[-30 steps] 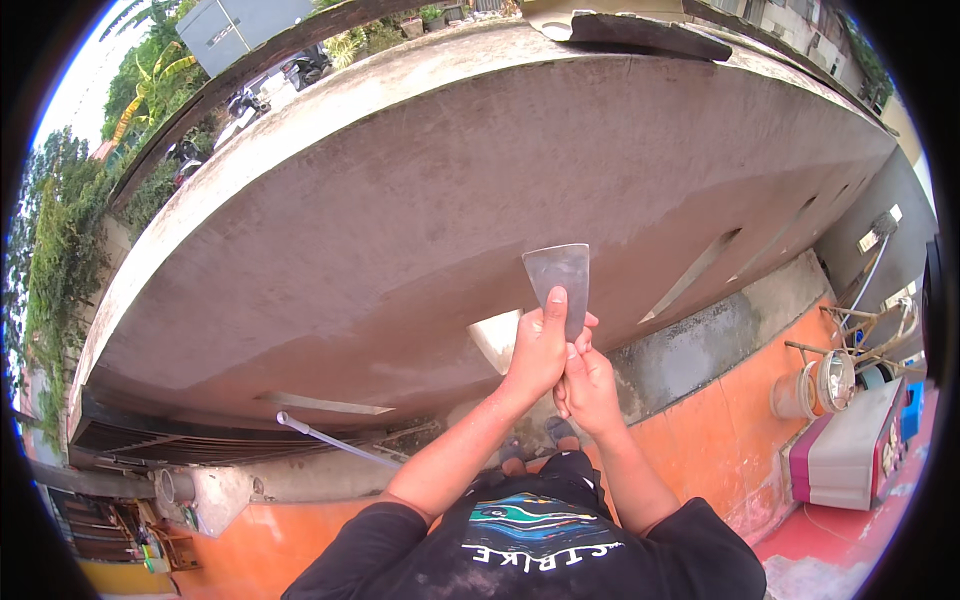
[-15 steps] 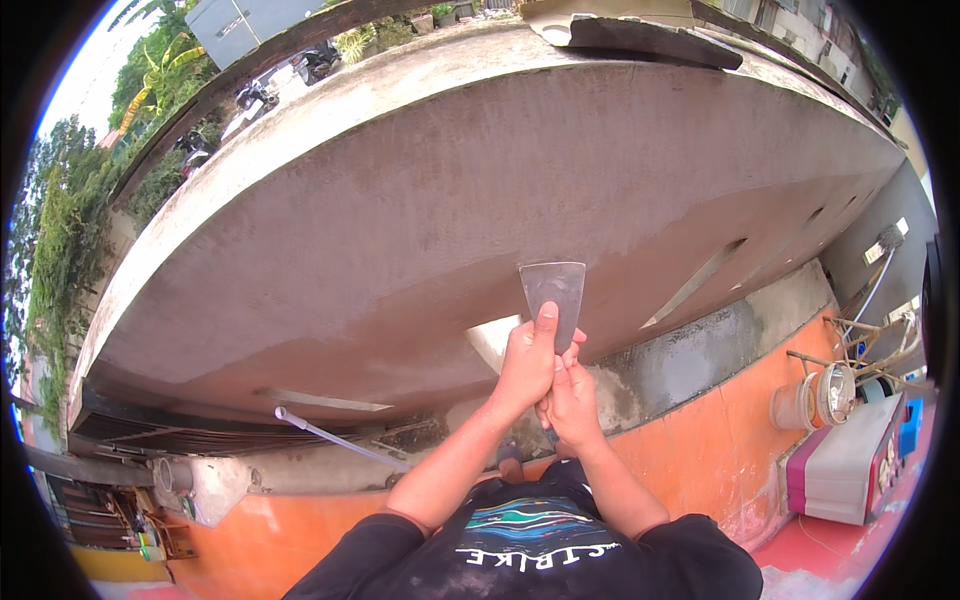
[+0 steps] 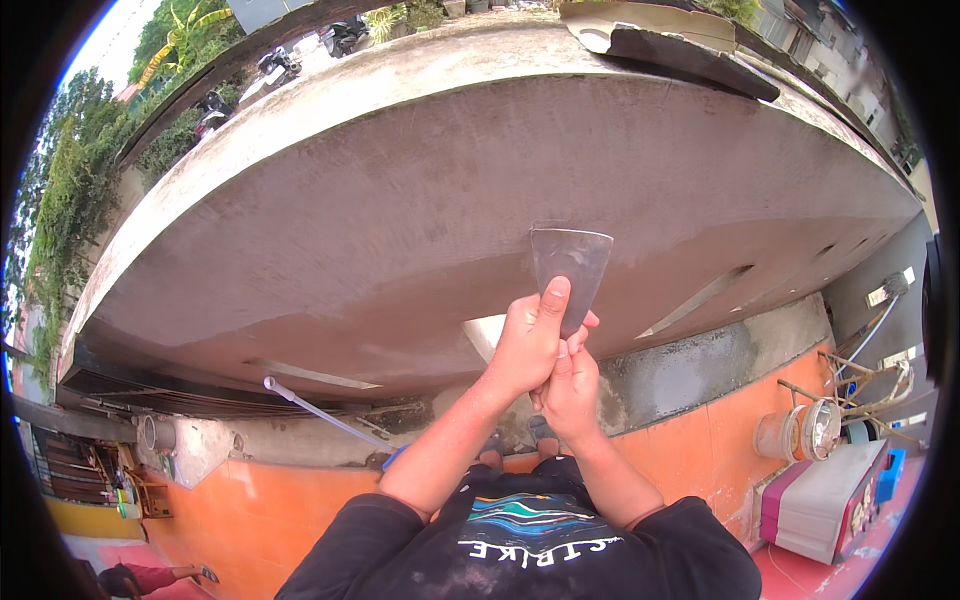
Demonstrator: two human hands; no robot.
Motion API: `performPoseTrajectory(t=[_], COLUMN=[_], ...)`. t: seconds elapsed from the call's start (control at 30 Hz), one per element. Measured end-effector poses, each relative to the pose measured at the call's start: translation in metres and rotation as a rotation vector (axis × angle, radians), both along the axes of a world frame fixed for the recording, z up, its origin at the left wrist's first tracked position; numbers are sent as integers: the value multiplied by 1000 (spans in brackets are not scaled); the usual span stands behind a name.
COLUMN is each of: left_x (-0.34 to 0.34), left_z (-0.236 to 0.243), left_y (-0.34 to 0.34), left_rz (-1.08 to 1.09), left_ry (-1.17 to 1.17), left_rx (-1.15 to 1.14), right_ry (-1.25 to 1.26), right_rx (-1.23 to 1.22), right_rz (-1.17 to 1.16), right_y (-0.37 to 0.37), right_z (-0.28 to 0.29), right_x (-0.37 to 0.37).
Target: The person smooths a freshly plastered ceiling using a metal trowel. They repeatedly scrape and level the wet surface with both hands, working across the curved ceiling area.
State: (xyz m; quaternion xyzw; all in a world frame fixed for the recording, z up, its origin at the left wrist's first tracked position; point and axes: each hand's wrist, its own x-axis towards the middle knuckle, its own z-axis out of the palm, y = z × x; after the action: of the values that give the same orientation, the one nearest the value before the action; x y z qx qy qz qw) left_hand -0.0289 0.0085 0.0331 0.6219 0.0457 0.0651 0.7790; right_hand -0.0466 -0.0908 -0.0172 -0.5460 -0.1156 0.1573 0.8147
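A wide metal scraper (image 3: pixel 572 262) is pressed flat or nearly flat to the grey rendered wall (image 3: pixel 400 220), its broad edge pointing up. My left hand (image 3: pixel 530 340) is closed on it, the thumb laid along the lower blade. Just below and to the right, my right hand (image 3: pixel 572 382) is closed as well, gripping the handle end against the left hand. Most of the handle is hidden by my fingers. Around the blade the wall looks lighter above and darker, damper below. Several slanted slots open through the wall's lower part.
A pale pole (image 3: pixel 318 408) leans by my left forearm. To the right stand buckets (image 3: pixel 785 432), a grey and maroon box (image 3: pixel 825 505) and a long-handled brush (image 3: pixel 893 287). A dark sheet (image 3: pixel 690 65) lies on the wall top. Another person (image 3: pixel 150 578) shows at lower left.
Both hands have moved up the wall with the scraper, slightly to the right. The view has shifted a little, and another person has come into sight at the lower left.
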Motion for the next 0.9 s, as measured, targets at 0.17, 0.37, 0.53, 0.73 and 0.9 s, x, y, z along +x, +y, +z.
performPoseTrajectory(t=[0.17, 0.37, 0.53, 0.73, 0.9], left_x=[-3, -6, -8, -8, -4], left_z=[2, 6, 5, 7, 8], left_y=[-1, -3, -6, -8, -4], left_rz=[1, 41, 32, 27, 95], left_ry=[191, 285, 123, 246, 118], left_rx=[3, -37, -23, 8, -16], right_ry=[8, -42, -25, 147, -117], right_rx=[-95, -38, 40, -92, 7], right_rz=[101, 122, 124, 229, 250], right_y=[-1, -4, -9, -13, -11], right_z=[3, 5, 8, 12, 6], right_x=[0, -3, -2, 3, 15])
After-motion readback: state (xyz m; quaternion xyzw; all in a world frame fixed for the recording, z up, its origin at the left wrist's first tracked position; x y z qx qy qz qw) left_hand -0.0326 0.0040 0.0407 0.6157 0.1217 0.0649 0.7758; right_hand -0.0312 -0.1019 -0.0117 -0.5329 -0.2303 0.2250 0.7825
